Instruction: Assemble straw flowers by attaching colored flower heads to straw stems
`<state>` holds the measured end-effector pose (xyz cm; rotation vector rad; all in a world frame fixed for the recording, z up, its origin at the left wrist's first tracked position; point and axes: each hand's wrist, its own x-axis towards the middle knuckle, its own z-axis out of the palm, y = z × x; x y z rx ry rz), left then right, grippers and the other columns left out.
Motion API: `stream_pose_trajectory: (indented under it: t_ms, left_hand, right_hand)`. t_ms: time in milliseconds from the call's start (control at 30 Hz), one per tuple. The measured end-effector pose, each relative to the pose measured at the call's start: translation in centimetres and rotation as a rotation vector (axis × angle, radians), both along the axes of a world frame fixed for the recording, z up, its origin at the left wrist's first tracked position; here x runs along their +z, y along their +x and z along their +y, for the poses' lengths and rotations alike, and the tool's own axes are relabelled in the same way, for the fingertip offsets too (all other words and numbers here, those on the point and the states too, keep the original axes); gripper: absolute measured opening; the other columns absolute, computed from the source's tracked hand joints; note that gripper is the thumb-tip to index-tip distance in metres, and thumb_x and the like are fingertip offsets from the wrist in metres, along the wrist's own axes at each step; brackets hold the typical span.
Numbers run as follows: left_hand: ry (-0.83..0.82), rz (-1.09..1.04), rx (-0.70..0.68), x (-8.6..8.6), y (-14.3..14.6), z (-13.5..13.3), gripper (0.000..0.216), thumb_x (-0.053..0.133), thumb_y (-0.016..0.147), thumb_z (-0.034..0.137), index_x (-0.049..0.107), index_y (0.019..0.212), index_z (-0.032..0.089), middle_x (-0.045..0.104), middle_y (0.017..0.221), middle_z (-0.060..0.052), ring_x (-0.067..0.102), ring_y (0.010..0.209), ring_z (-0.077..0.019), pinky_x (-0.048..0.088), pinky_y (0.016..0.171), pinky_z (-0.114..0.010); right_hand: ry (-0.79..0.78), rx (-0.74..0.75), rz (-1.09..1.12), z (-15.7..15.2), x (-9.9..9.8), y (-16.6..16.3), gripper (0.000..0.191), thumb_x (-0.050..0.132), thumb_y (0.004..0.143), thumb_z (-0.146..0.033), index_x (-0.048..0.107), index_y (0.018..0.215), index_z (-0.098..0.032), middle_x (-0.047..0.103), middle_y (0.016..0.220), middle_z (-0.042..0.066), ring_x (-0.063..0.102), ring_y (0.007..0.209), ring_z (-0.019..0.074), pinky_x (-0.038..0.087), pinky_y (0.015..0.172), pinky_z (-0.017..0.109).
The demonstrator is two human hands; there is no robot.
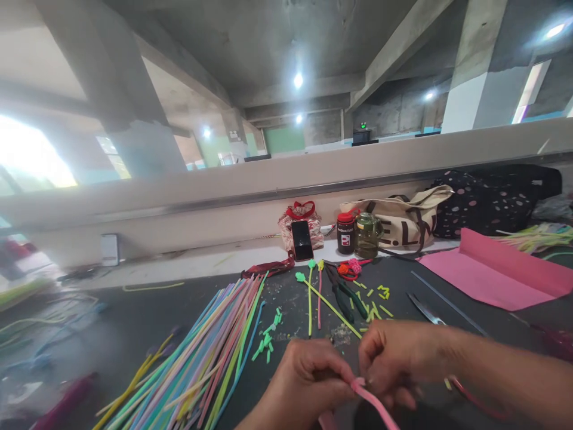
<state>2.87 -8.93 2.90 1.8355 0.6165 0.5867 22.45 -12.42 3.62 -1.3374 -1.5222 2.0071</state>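
Observation:
A narrow pink strip (376, 401) is pinched between thumb and index finger of my left hand (308, 379), with a fold or loop at the fingertips. My right hand (394, 358) is closed against that same fold, its fingers curled; their tips are partly hidden. Just beyond my hands lie thin stems with knotted heads, among them a green-headed stem (331, 304) and a pink stem with a yellow head (319, 295). Dark-handled pliers (342, 295) rest beside them. Short cut green pieces (267, 340) and yellow pieces (376, 310) are scattered around.
A large bundle of pastel strips (192, 358) covers the table's left. Scissors (425, 309) and a pink sheet (496, 275) lie right. Along the back stand a phone (302, 240), a red-lidded bottle (345, 234), a green bottle (367, 237) and a canvas bag (407, 224).

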Motion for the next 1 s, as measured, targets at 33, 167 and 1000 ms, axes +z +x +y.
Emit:
stream_pose_trajectory:
  t_ms: [33, 167, 1000]
  left_hand:
    - [-0.077, -0.053, 0.035, -0.2, 0.1, 0.1, 0.011, 0.066, 0.061, 0.025, 0.068, 0.059, 0.014, 0.053, 0.056, -0.001, 0.047, 0.053, -0.0090, 0.033, 0.050, -0.019]
    - [-0.392, -0.224, 0.219, -1.0, 1.0, 0.3, 0.012, 0.068, 0.055, 0.024, 0.063, 0.056, 0.013, 0.051, 0.047, 0.001, 0.042, 0.043, -0.0076, 0.032, 0.046, -0.020]
    - [-0.532, -0.222, 0.356, -2.0, 1.6, -0.1, 0.007, 0.057, 0.060, 0.019, 0.056, 0.062, 0.013, 0.048, 0.044, 0.004, 0.040, 0.039, -0.0053, 0.030, 0.041, -0.018]
  right_hand:
    - [0.005, -0.100, 0.065, -0.5, -0.6, -0.4, 0.011, 0.058, 0.064, -0.026, 0.060, 0.067, -0.015, 0.055, 0.052, -0.003, 0.043, 0.034, 0.0040, 0.026, 0.031, 0.013]
    - [0.180, -0.429, 0.203, -1.6, -2.0, -2.5, 0.016, 0.055, 0.071, -0.031, 0.059, 0.069, -0.016, 0.043, 0.043, -0.007, 0.035, 0.031, 0.0026, 0.021, 0.031, 0.013]
    - [0.814, -0.289, -0.384, -1.3, -1.0, -3.8, 0.023, 0.044, 0.079, -0.023, 0.055, 0.060, -0.016, 0.051, 0.056, -0.003, 0.045, 0.054, 0.0086, 0.031, 0.049, 0.017]
